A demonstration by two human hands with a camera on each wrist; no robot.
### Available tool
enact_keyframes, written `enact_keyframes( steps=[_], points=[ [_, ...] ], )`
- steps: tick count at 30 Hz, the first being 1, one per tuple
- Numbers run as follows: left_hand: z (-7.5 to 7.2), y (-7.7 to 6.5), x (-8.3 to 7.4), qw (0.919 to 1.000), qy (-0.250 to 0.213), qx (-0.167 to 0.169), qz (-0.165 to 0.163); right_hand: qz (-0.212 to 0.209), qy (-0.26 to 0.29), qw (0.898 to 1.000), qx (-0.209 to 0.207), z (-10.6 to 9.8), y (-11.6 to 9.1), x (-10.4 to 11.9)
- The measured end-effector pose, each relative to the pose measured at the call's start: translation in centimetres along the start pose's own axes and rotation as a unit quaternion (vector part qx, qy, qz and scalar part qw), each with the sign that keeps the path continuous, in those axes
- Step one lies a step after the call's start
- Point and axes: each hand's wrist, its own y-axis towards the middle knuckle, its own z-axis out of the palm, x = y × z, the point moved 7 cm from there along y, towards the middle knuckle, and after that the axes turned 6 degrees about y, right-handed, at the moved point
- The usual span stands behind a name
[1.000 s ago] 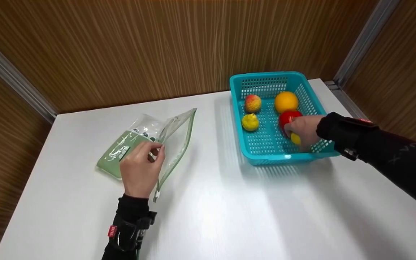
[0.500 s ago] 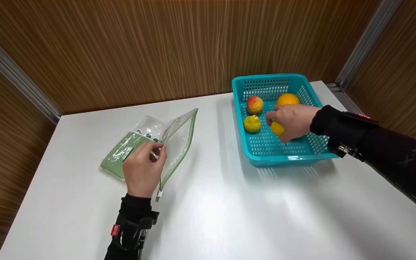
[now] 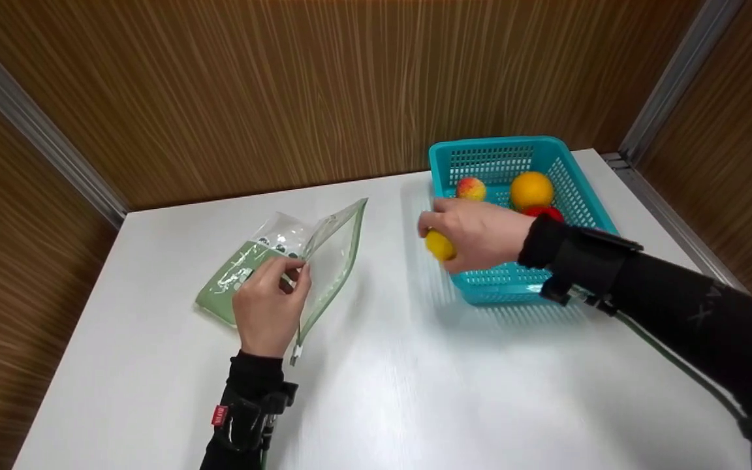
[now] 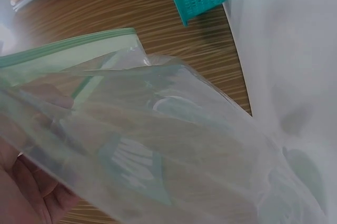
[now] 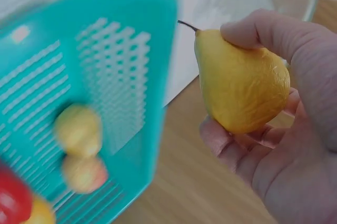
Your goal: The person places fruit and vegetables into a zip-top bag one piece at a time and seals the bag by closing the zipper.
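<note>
While the left hand (image 3: 270, 307) pinches the mouth of a clear bag (image 4: 184, 134), the right hand (image 3: 480, 235) grips a yellow pear (image 5: 242, 84) by the left rim of a teal basket (image 3: 506, 295). An orange (image 3: 532, 191) lies inside.

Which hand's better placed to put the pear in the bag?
Right, I'd say. The right hand grips the pear, and the clear bag's green-edged mouth gapes toward that side. The left hand pinches the bag near its mouth, so it's probably best used for steadying it.
</note>
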Motion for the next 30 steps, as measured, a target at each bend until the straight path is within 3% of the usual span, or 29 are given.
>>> enact_keyframes(
  steps=[7,14,25,30],
  points=[
    [-0.2,0.2,0.2,1.0000,0.003,0.000,-0.001,-0.062,0.056,0.994,-0.076,-0.4,1.5,4.8],
    [-0.2,0.1,0.2,0.9999,0.011,0.006,-0.010,-0.079,0.132,0.978,-0.140,-0.3,2.8,7.9],
    [0.0,0.3,-0.5,0.9999,0.007,-0.001,-0.008,-0.072,0.224,0.944,-0.233,2.1,4.6,8.0],
    [0.4,0.4,-0.9,1.0000,-0.002,0.001,-0.003,-0.060,0.256,0.921,-0.287,3.8,4.7,7.6]
  ],
)
